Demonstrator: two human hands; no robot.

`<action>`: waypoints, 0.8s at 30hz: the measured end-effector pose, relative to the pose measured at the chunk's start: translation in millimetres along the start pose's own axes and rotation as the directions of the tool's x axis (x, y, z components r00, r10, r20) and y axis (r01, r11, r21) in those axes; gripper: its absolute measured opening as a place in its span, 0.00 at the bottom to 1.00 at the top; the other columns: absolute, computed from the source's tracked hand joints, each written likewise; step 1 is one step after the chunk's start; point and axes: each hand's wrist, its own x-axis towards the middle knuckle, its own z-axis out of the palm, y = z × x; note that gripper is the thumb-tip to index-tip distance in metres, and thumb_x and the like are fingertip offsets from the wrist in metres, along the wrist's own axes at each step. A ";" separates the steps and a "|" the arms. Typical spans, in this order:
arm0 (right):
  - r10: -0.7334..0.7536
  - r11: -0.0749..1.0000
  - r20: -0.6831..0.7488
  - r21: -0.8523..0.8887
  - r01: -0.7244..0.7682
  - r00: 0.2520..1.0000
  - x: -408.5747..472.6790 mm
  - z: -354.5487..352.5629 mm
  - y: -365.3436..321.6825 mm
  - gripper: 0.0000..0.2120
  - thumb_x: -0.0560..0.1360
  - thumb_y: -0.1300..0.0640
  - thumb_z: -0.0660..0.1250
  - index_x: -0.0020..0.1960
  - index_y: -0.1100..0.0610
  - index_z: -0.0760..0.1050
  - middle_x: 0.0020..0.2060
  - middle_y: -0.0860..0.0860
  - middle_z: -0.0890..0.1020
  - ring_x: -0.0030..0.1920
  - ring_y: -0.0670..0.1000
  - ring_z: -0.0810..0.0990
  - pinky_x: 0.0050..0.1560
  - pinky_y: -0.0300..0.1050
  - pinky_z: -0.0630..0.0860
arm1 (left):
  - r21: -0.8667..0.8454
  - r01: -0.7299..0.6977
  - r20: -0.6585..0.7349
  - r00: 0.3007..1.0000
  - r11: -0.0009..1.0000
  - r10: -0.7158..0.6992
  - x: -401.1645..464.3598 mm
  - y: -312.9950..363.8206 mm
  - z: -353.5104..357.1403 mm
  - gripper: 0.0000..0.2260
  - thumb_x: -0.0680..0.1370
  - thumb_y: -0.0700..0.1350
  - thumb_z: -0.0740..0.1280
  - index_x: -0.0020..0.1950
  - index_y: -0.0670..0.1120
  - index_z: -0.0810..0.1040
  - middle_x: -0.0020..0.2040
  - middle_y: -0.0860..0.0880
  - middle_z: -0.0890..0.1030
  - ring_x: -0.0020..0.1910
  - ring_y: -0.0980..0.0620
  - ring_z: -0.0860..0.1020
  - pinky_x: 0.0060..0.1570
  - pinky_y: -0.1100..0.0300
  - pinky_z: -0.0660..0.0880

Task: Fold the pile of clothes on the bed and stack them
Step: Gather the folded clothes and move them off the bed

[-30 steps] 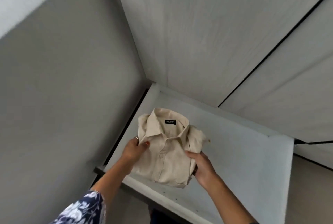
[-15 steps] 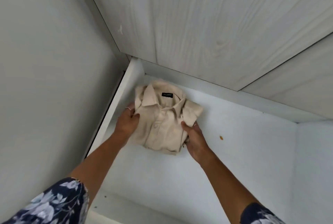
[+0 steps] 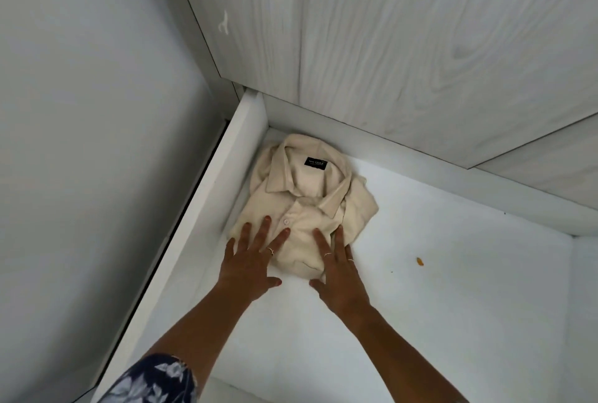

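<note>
White drawer floor (image 3: 420, 321), pale wood-grain panel (image 3: 404, 46) beyond — a folded cream shirt (image 3: 301, 205) is seen in the far-left corner. Left hand (image 3: 250, 261) and right hand (image 3: 339, 268) are laid flat on its near edge, fingers straight and spread, nothing grasped.

One folded shirt (image 3: 302, 208), one drawer (image 3: 453, 305), two hands, three rings.

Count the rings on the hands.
3: one on the left hand, on a finger near the shirt; two on the right hand. The thumbs' far sides are hidden.
</note>
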 end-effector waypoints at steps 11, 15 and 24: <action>0.035 0.985 0.155 -0.175 -0.008 0.987 26.4 -41.0 -12.9 0.42 0.76 0.53 0.68 0.78 0.43 0.42 0.77 0.53 0.38 0.77 0.59 0.49 0.74 0.53 0.57 | -0.032 0.062 0.007 0.998 0.998 -0.062 2.0 3.6 -24.8 0.32 0.82 0.52 0.54 0.75 0.59 0.32 0.78 0.53 0.35 0.77 0.45 0.42 0.74 0.49 0.49; 0.063 0.970 0.246 -0.242 -0.002 0.967 -18.6 -85.1 -52.9 0.39 0.78 0.52 0.65 0.78 0.49 0.42 0.77 0.56 0.40 0.77 0.59 0.48 0.74 0.53 0.53 | 0.047 0.007 -0.046 0.999 0.999 -0.005 -62.4 6.7 -66.6 0.31 0.83 0.49 0.54 0.76 0.57 0.34 0.77 0.53 0.35 0.77 0.50 0.39 0.74 0.52 0.45; -0.160 0.915 0.194 -0.338 0.219 0.968 -122.4 -207.4 -194.0 0.28 0.79 0.53 0.61 0.76 0.55 0.57 0.76 0.57 0.54 0.76 0.58 0.52 0.75 0.54 0.54 | -0.081 0.168 -0.305 0.934 0.982 -0.185 -222.2 14.3 -200.3 0.30 0.81 0.42 0.53 0.78 0.54 0.40 0.78 0.52 0.38 0.77 0.50 0.39 0.75 0.52 0.45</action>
